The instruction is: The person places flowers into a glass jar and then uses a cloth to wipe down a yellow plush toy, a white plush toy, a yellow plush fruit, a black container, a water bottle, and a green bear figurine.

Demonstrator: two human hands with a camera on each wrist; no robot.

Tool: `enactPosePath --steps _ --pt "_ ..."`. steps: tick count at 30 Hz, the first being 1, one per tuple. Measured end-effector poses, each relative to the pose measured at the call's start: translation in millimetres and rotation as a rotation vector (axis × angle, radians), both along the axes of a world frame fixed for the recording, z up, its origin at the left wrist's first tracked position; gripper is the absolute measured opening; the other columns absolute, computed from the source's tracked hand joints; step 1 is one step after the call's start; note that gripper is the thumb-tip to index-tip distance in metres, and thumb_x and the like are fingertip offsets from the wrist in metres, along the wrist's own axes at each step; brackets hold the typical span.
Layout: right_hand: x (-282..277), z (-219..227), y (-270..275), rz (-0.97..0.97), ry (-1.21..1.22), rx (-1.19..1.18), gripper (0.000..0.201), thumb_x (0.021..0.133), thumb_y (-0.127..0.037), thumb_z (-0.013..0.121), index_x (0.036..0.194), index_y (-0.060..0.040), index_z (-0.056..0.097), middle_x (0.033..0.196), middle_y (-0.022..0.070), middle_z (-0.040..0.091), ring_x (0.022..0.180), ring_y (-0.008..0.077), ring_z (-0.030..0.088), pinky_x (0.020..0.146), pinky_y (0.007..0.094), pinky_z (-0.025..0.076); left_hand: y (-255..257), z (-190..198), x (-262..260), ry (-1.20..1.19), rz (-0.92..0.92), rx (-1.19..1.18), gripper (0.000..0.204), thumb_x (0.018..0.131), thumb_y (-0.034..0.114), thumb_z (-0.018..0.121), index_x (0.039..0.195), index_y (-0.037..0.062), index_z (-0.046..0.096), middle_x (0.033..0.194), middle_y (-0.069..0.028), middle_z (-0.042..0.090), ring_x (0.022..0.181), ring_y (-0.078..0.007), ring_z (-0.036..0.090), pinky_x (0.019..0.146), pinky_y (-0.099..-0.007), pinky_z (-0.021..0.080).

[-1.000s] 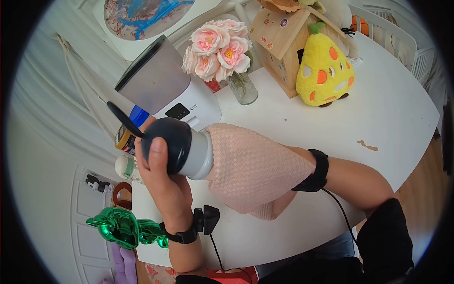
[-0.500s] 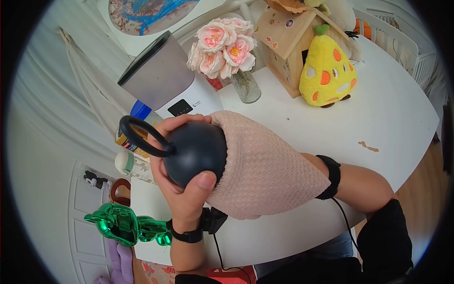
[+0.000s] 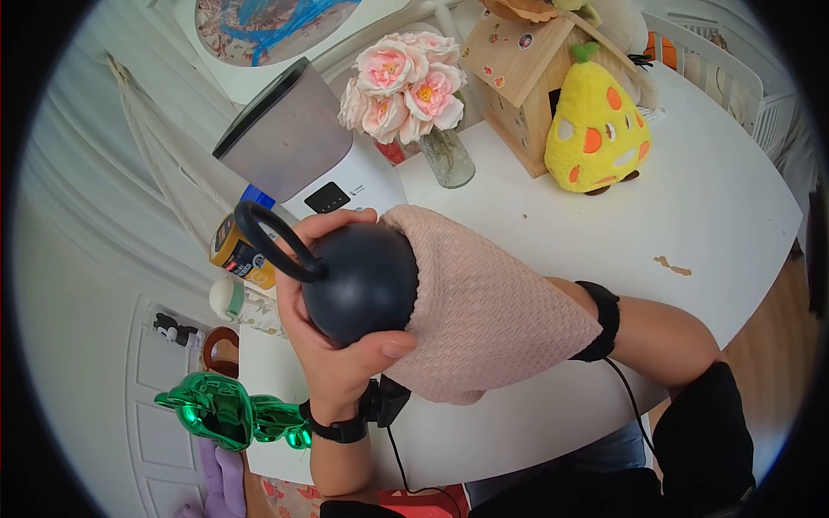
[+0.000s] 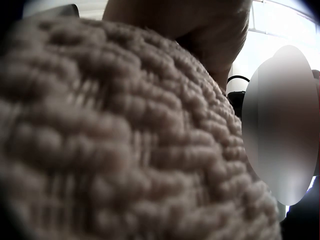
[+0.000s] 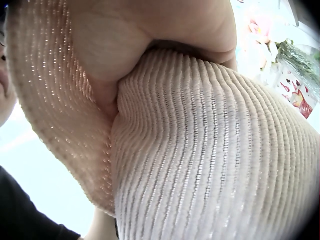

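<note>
My left hand [image 3: 332,371] holds a bottle by its round dark lid [image 3: 363,281], thumb along the near side and fingers behind it. A dark loop handle stands up from the lid, pointing left. A pink waffle-textured cloth [image 3: 492,311] wraps the rest of the bottle up to the lid's edge and hides it. The cloth hides my right hand in the head view. In the right wrist view, the right hand [image 5: 155,25] grips the cloth, whose ribbed side is folded under the fingers. Pink weave fills most of the left wrist view.
Behind the hands stand a white appliance with a grey tank [image 3: 289,129], a glass vase [image 3: 449,160] of pink roses, a wooden house [image 3: 509,112] and a yellow plush pear [image 3: 596,129]. On the left are a yellow-labelled jar [image 3: 242,250] and a shiny green figure [image 3: 216,410].
The bottle has turned so its lid faces the camera, and the cloth now reaches over its grey neck to the lid. My left thumb has shifted along the lid toward the cloth.
</note>
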State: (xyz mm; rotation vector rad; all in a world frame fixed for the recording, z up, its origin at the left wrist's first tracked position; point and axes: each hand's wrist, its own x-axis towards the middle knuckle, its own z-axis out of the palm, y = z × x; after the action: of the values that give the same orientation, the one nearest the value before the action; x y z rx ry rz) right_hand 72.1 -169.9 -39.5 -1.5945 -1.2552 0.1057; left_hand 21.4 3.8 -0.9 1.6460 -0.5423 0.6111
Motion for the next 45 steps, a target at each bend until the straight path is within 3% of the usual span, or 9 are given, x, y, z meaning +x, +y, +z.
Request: enactPosePath --steps 7,12,16,18,23,26,30,40,45 --pt "0 -9 4 0.210 0.313 0.205 0.056 0.085 -0.017 0.077 0.129 0.0008 0.048 0.110 0.0123 0.062 0.099 0.0141 0.062 0.085 0.0304 0.053 -1 3 -5 0.047 -0.042 -0.081 0.091 0.056 0.037 0.091 0.129 -0.0005 0.049 0.121 -0.0198 0.061 0.114 -0.0288 0.061 0.103 -0.0410 0.046" --pt "-9 18 -2 0.028 -0.073 0.254 0.053 0.072 -0.021 0.080 0.112 0.0018 0.055 0.098 0.0180 0.066 0.090 0.0318 0.067 0.080 0.0370 0.054 4 10 -5 -0.086 -0.329 -0.309 0.093 0.063 0.050 0.082 0.134 0.0026 0.046 0.122 -0.0230 0.057 0.119 -0.0342 0.057 0.117 -0.0562 0.032" --pt "-4 13 1 -0.043 -0.115 0.181 0.049 0.074 -0.021 0.078 0.111 0.0005 0.055 0.100 0.0172 0.065 0.091 0.0316 0.066 0.081 0.0373 0.053 8 16 -12 -0.095 -0.356 -0.484 0.093 0.071 0.058 0.073 0.140 0.0021 0.044 0.124 -0.0222 0.057 0.122 -0.0351 0.054 0.119 -0.0573 0.026" --pt "-1 9 3 -0.097 -0.147 0.134 0.047 0.075 -0.021 0.077 0.111 -0.0004 0.055 0.101 0.0167 0.064 0.091 0.0316 0.065 0.082 0.0375 0.052 2 23 -15 -0.020 0.030 -0.591 0.084 0.077 0.055 0.070 0.138 0.0003 0.046 0.123 -0.0211 0.059 0.122 -0.0348 0.055 0.119 -0.0554 0.029" --pt "11 -2 9 -0.223 -0.227 0.015 0.041 0.077 -0.020 0.074 0.109 -0.0025 0.056 0.103 0.0154 0.062 0.093 0.0313 0.063 0.083 0.0380 0.051 6 14 -7 0.043 0.217 -0.613 0.048 0.093 0.033 0.064 0.130 0.0027 0.056 0.120 -0.0099 0.065 0.109 -0.0205 0.064 0.100 -0.0366 0.048" --pt "13 -6 11 -0.305 -0.264 -0.053 0.037 0.079 -0.020 0.072 0.108 -0.0039 0.056 0.105 0.0147 0.061 0.094 0.0312 0.062 0.084 0.0384 0.050 -1 6 0 0.042 0.275 -0.597 0.048 0.092 0.036 0.068 0.123 0.0003 0.060 0.112 -0.0127 0.067 0.107 -0.0231 0.065 0.098 -0.0388 0.051" --pt "3 4 6 -0.097 0.131 0.275 0.040 0.078 -0.021 0.073 0.109 -0.0020 0.056 0.105 0.0148 0.061 0.095 0.0312 0.063 0.082 0.0385 0.050 2 10 -6 0.029 0.162 -0.608 0.053 0.089 0.032 0.069 0.128 -0.0026 0.056 0.121 -0.0165 0.064 0.110 -0.0271 0.064 0.103 -0.0432 0.049" --pt "3 20 -4 -0.136 -0.304 -0.081 0.042 0.078 -0.023 0.074 0.110 -0.0028 0.057 0.101 0.0139 0.062 0.097 0.0272 0.063 0.082 0.0372 0.051 17 7 -6 -0.046 -0.365 -0.709 0.078 0.081 0.044 0.068 0.141 0.0005 0.045 0.131 -0.0237 0.055 0.124 -0.0357 0.055 0.108 -0.0544 0.042" --pt "7 29 -13 -0.211 -0.569 -0.195 0.042 0.078 -0.024 0.075 0.110 -0.0032 0.057 0.100 0.0132 0.063 0.098 0.0239 0.063 0.083 0.0360 0.052 12 8 8 0.019 0.033 -0.515 0.065 0.089 0.041 0.065 0.138 0.0028 0.047 0.128 -0.0170 0.059 0.116 -0.0280 0.059 0.104 -0.0453 0.045"
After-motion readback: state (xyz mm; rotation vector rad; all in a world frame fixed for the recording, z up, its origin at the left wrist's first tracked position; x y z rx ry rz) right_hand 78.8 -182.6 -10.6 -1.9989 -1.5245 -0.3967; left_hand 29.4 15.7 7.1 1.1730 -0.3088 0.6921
